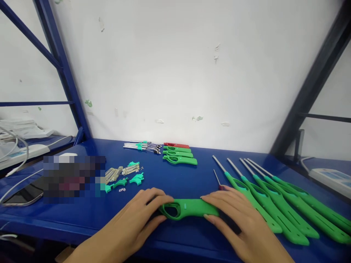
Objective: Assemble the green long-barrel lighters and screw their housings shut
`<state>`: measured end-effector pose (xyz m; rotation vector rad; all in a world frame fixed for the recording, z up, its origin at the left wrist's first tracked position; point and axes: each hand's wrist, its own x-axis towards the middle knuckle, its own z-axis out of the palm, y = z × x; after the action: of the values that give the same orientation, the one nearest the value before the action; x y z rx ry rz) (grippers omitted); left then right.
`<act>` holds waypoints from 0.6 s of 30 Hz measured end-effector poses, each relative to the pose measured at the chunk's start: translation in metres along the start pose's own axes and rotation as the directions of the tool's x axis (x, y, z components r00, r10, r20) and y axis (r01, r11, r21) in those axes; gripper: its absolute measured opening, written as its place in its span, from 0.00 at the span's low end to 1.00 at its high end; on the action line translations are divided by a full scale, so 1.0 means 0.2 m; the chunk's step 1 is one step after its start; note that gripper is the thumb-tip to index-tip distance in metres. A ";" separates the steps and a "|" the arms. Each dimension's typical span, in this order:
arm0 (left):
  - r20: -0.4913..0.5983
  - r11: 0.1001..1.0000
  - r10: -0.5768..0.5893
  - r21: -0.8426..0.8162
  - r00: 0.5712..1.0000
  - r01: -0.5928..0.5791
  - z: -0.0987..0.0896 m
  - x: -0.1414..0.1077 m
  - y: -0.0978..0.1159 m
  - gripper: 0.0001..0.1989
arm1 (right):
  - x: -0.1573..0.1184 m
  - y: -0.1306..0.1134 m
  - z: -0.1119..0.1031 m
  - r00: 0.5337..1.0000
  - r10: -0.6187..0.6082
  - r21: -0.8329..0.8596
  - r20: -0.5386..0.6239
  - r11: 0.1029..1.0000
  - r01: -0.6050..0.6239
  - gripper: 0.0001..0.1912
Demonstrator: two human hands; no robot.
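A green lighter handle shell [192, 207] lies level in front of me at the table's near side. My left hand [149, 210] pinches its left end, beside the oval trigger opening. The fingers and thumb of my right hand [233, 212] grip the other end. No metal tube shows on this shell. Just beyond my right hand is a thin screwdriver [216, 177], its handle mostly hidden by that hand. Several green long-neck lighters [271, 197] with metal tubes lie side by side to the right.
At the back lie more green handle shells [179, 160], a red shell [177, 145], and metal tubes with wires [139, 146]. Clear fuel tanks [113, 174] and teal triggers [136, 178] sit left of centre. A phone [26, 193] lies far left. Blue frame posts [64, 73] flank the blue table [175, 179].
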<state>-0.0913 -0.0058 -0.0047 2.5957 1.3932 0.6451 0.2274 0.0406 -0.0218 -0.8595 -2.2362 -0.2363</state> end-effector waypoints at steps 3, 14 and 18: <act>-0.056 0.996 -0.086 -0.036 0.995 0.084 0.03 -0.03 -0.04 0.31 | 0.01 0.00 -0.03 0.991 0.027 -0.008 -0.129 1.000 -0.028 0.10; -0.070 0.996 -0.086 -0.005 0.994 0.086 -0.01 -0.01 0.02 0.24 | -0.05 0.12 0.07 0.985 0.152 -0.171 -0.085 0.971 -0.165 0.21; -0.062 0.997 -0.075 -0.031 0.995 0.073 -0.01 -0.02 0.02 0.19 | -0.02 0.06 0.04 0.996 -0.090 -0.182 -0.007 0.979 0.087 0.20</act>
<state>-0.0905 -0.0106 -0.0035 2.5093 1.4795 0.7372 0.2329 0.0517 -0.0323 -0.8500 -2.2670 -0.4931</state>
